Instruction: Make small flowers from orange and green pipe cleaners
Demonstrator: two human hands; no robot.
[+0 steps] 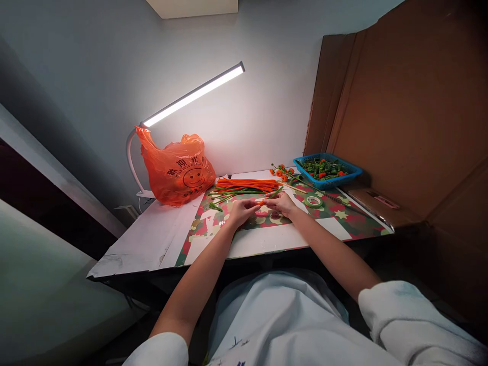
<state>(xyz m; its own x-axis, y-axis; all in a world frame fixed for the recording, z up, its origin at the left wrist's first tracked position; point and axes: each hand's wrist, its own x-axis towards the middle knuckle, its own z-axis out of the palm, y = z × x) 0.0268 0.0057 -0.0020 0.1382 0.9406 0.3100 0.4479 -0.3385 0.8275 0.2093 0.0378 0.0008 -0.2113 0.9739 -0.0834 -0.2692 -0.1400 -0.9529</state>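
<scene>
Both hands meet above the near middle of the table. Between their fingertips is a small orange flower piece [261,202], with a green strip [275,193] sticking up from my right fingers. My left hand [243,210] pinches the orange end from the left. My right hand [282,203] is closed round the green part from the right. Just beyond them lies a bundle of orange fuzzy stems [247,184], with thin green stems [231,193] along its near side. A roll of green tape [313,202] rests right of my right hand.
A blue basket [353,175] of green stems and orange flowers stands at the back right, beside finished-looking orange flowers [281,172]. An orange plastic bag [177,170] and a lit lamp [194,95] occupy the back left. Cardboard [400,127] walls off the right side.
</scene>
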